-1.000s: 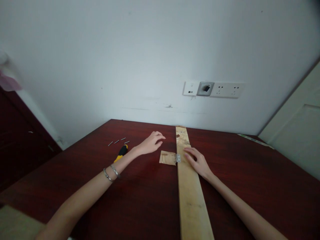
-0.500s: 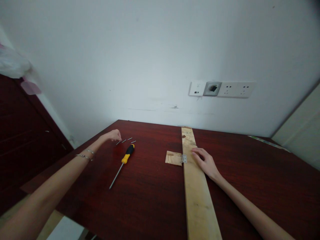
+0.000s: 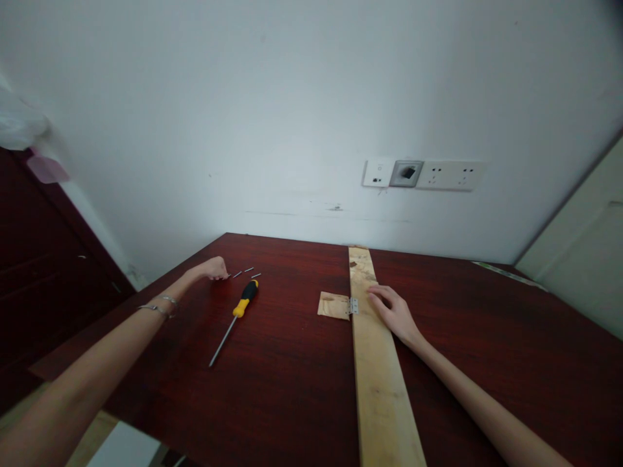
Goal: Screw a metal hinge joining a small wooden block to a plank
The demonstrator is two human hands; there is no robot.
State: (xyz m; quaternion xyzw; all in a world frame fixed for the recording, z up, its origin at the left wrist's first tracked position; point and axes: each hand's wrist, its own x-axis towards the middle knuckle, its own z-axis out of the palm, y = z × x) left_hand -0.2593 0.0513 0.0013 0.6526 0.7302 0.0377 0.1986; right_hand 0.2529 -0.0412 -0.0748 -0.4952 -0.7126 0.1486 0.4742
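Observation:
My left hand (image 3: 213,268) reaches to the far left of the dark red table (image 3: 292,383), its fingers pinched at the nearest of several small screws (image 3: 243,272); whether it holds one I cannot make out. A yellow and black screwdriver (image 3: 234,318) lies just right of that hand. My right hand (image 3: 395,313) lies flat with spread fingers on a long pale wooden plank (image 3: 377,376). A small metal hinge (image 3: 352,306) joins the plank to a small square wooden piece (image 3: 333,305), just left of my right fingertips.
The table stands against a white wall with a row of sockets (image 3: 422,174). A dark wooden cabinet (image 3: 43,259) stands at the left and a pale door (image 3: 579,259) at the right. A thin strip (image 3: 506,274) lies at the table's far right edge.
My left hand has swung from beside the small wooden piece out to the screws at the left and closed its fingers there. My right hand has stayed on the plank.

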